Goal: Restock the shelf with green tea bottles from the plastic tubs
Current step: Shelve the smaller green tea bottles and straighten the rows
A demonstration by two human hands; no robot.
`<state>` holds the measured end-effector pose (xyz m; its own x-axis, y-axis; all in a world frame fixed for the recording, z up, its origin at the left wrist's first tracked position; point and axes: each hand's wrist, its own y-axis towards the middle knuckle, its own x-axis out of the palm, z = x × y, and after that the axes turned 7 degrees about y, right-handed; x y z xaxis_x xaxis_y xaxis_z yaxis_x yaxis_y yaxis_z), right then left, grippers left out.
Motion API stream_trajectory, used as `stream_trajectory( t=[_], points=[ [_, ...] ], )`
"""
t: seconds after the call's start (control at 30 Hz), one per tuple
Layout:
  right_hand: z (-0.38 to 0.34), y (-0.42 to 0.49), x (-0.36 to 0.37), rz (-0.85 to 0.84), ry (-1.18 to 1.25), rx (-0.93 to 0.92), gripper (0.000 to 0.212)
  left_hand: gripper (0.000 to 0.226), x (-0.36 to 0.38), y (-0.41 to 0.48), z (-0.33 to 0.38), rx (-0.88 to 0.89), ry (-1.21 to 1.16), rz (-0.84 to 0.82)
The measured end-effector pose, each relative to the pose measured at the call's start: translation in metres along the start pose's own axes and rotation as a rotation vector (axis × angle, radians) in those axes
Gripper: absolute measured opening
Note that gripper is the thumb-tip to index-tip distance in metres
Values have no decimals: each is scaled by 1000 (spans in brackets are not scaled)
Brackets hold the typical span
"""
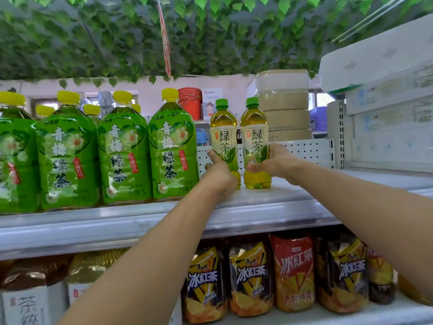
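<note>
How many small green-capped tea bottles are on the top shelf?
2. The left bottle, beside the big yellow-capped bottles, in the left hand; right bottle next to it, in the right hand. None seen behind.

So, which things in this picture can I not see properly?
Head view only:
The plastic tubs: outside the frame, so remaining stock is unknown.
Base of the left bottle: covered by the left hand; contact with the shelf unclear.
Fingers of the right hand: behind the right bottle.
Print on the white boxes, right edge: blurred.
</note>
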<state>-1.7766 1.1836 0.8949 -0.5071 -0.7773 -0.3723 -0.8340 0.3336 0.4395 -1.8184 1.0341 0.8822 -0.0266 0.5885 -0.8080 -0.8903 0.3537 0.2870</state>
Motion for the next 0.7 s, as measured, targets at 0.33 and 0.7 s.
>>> stream_trajectory(
  t=[0.33, 0.7],
  points=[
    [2, 5, 7, -40, -7, -43, 44, 102, -2, 5, 0, -22, 3, -22],
    [-13, -43, -5, 50, -465, -82, 66, 96, -9, -21, -1, 169, 164, 66]
  ],
)
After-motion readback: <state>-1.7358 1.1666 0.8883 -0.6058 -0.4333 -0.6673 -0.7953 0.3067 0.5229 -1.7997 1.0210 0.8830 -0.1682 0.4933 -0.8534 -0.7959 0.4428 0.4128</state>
